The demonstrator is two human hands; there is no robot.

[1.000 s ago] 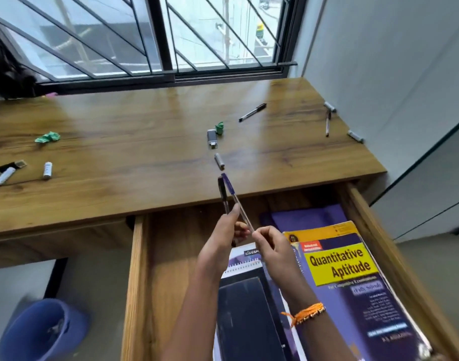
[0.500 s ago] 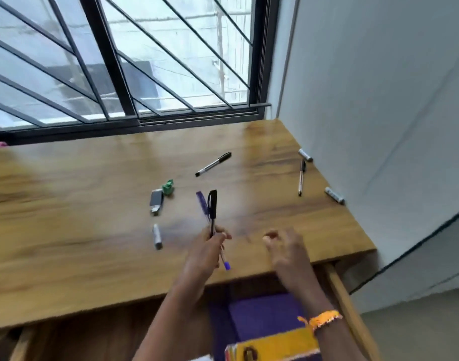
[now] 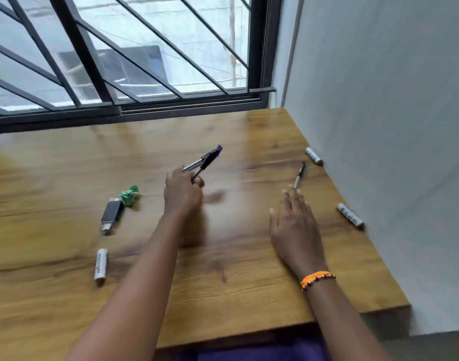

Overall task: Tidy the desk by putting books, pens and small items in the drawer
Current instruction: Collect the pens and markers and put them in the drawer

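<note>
Right hand now nearing pen, batteries beside wall

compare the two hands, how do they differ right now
The left hand is curled round a bunch of pens and holds them off the desk; the right hand holds nothing, its fingers straight and spread. The left hand is near the middle of the desk; the right reaches toward the wall side, fingertips close to a loose pen. Only the right wrist wears an orange band. Both reach forward over the wooden top.
</note>
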